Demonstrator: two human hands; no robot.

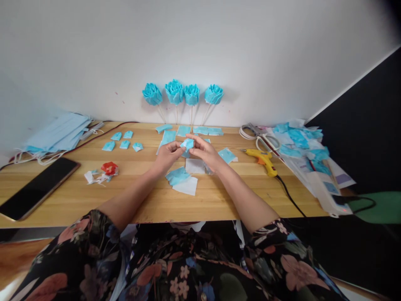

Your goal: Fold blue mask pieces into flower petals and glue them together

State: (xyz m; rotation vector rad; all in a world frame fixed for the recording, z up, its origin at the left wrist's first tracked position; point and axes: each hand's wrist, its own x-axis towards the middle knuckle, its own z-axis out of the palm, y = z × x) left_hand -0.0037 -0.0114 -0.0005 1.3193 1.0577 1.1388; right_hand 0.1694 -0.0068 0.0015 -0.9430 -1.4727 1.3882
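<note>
Between my two hands is a small folded piece of light blue mask fabric (187, 144), held above the middle of the table. My left hand (169, 154) pinches its left side between thumb and fingers. On the other side, my right hand (205, 151) grips the right edge, its fingers partly curled. Beneath and around them lie cut blue fabric pieces (177, 176) and white pieces (188, 186). Several small folded blue petals (109, 146) rest on the table to the left. Finished-looking blue fabric flowers (174, 92) on thin sticks lean against the wall behind.
A yellow glue gun (263, 160) lies right of my hands, its cord trailing off the front edge. Scissors (266, 142), a heap of blue scraps (297, 138) and a white power strip (328, 194) are farther right. Leftward are a phone (39, 188), face masks (59, 131) and a red scrap (109, 168).
</note>
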